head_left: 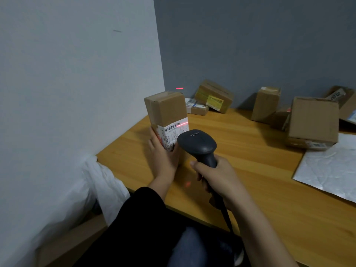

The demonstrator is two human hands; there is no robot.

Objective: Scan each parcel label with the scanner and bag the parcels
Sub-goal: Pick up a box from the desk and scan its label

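A tall brown cardboard parcel [166,108] stands upright near the left end of the wooden table [250,170]. My left hand [162,155] grips its lower part from below and the left. A white barcode label [173,132] wraps its lower front, and a red scan line crosses the label's top edge. My right hand [215,176] holds the handle of a dark grey scanner [197,144], whose head points at the label from close by. The scanner's cable runs down past my wrist.
Several more cardboard parcels sit along the back wall: a leaning pair [212,99] at the corner, an upright one [265,106] and a large box [313,122] at right. A silver mailer bag [331,166] lies flat on the right. A white plastic bag [92,189] hangs off the table's left end.
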